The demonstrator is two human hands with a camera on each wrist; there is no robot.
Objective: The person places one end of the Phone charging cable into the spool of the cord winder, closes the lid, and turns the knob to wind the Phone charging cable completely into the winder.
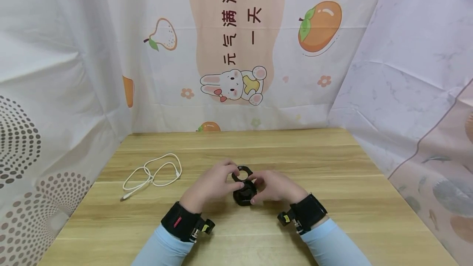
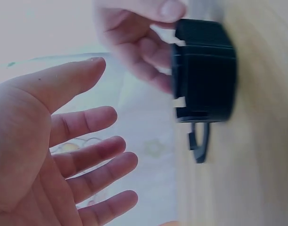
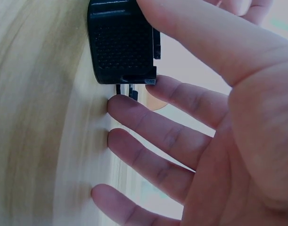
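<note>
A black, many-sided plastic case (image 1: 244, 197) lies on the wooden table, and an open ring-shaped part (image 1: 242, 168) extends from its far side. My right hand (image 1: 275, 186) holds the case from the right, its thumb along one side and its index finger at the far corner. In the right wrist view, the case (image 3: 122, 47) shows a textured side wall, and the other fingers are spread beside it. My left hand (image 1: 214, 182) hovers at the left, its fingers spread and apart from the case (image 2: 207, 70) in the left wrist view. What the case contains is unclear.
A white cable (image 1: 149, 177) lies loosely looped on the left of the table (image 1: 314, 155). Printed cloth (image 1: 166, 77) hangs behind the table and along both sides. Each wrist wears a black strap with a small camera.
</note>
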